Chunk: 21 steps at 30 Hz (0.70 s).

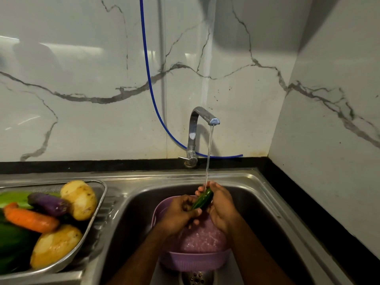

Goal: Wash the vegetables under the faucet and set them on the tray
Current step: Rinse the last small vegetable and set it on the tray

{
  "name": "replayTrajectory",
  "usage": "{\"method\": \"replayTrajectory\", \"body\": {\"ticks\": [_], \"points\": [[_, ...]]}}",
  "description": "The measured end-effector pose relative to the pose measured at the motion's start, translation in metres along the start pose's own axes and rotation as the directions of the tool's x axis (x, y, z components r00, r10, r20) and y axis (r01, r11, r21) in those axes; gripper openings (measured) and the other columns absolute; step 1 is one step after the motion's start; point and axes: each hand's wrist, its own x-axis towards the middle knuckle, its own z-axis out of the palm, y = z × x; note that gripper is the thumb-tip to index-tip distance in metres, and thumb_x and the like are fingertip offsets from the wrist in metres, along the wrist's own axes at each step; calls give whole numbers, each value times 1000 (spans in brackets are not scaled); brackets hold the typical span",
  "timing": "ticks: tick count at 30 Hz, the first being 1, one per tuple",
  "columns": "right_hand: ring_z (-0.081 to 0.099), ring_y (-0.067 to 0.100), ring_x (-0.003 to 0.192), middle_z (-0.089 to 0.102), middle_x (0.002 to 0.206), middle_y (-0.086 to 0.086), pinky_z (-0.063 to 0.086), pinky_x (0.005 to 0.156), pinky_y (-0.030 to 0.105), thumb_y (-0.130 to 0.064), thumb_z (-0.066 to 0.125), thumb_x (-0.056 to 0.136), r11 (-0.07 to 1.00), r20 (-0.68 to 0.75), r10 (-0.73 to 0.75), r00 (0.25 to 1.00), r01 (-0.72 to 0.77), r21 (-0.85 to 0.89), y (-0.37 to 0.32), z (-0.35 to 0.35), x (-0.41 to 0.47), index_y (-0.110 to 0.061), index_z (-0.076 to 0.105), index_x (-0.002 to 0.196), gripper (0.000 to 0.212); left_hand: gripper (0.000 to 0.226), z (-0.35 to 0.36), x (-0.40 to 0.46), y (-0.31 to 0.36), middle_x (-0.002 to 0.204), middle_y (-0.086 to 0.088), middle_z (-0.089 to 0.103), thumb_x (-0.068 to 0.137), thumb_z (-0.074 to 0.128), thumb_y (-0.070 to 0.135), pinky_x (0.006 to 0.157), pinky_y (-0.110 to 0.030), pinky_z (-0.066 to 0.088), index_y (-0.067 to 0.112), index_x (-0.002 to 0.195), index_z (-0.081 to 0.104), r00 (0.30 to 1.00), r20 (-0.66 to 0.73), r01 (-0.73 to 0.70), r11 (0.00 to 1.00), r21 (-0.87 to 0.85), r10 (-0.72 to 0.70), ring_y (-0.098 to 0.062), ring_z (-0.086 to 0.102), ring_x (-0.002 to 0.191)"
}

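**Cucumber under the stream, tray off to the left**

Landmark: sink. Nearest, at basin's front: drain, then purple colander sitting inside basin, approx. centre.

Just above colander: both hands on 1 small green cucumber. Left hand curled round lower end, thumb across it. Right hand cupped behind upper half, fingers wrapped over far tip. Clamped, not spread.

Long axis tilted: low end toward left hand, high end up and right toward faucet. Water stream landing at upper tip, by right fingertips.

Left of sink, on drainboard: metal tray w/ 2 potatoes, carrot, purple eggplant, other greens.

Judging next: carry to tray goes left, so left hand nearer; prob. best placed to take it across.

Behind sink: blue hose on marble wall.
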Motion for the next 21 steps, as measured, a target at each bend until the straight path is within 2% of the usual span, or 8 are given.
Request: {"method": "replayTrajectory", "body": {"ticks": [2,7,11,13,15,18,19,21], "points": [[66,23,84,66,85,11,57,87,41,-20,44,110,1000,11,-3,1000,3,-22,0,2,-1,-5,65,99,28,31,-1,1,-3,98,-27,72,89,70,3,59,-32,52,2,118,59,1000,15,-3,999,39,3,-21,67,66],[58,17,76,59,78,7,55,77,31,-18,42,110,993,73,-57,996,64,-101,3,6,-3,-6,65,93,31,33,-4,1,-8,89,-22,67,84,74,-1,68,-38,53,7,115,66,999,4,-32,999,21,32,-31,63,78],[59,19,84,63,85,8,52,81,31,-18,43,110,994,123,-66,990,76,-82,1,3,-5,-7,67,96,31,33,-7,-1,-6,92,-19,68,89,68,-1,55,-24,47,9,120,66,1000,23,19,996,-84,-17,-17,60,69],[61,21,87,66,91,10,53,80,33,-19,43,110,997,125,-51,991,57,-46,-3,2,-4,-6,69,103,30,26,-7,-2,-3,90,-12,71,95,62,6,53,-23,46,8,121,66,997,57,56,990,-128,-49,-14,63,69],[63,22,88,69,95,10,56,81,37,-20,45,109,998,90,-33,995,37,-45,-4,2,-2,-8,69,112,27,21,-5,-3,0,86,-8,72,101,55,15,55,-25,48,6,114,69,988,112,125,975,-185,-106,-15,63,66],[67,26,93,71,104,14,57,92,47,-21,50,107,985,-15,-45,999,42,-166,-4,-3,1,-12,71,108,22,31,3,-1,5,77,-11,68,103,50,28,60,-31,50,6,98,72,971,123,235,913,-335,-205,-20,57,64],[68,26,94,72,105,15,59,90,47,-22,52,106,973,-60,-54,997,39,-229,-4,-6,1,-13,71,105,21,35,5,-1,8,71,-8,63,104,49,32,54,-29,46,7,92,70,973,91,231,906,-354,-213,-18,52,58],[67,21,86,74,102,13,56,67,36,-22,55,105,936,-138,-80,987,27,-350,-2,-11,6,-13,72,104,19,38,8,3,10,61,-3,52,104,47,37,46,-26,34,9,84,62,982,10,180,926,-331,-187,-13,41,49]]}}
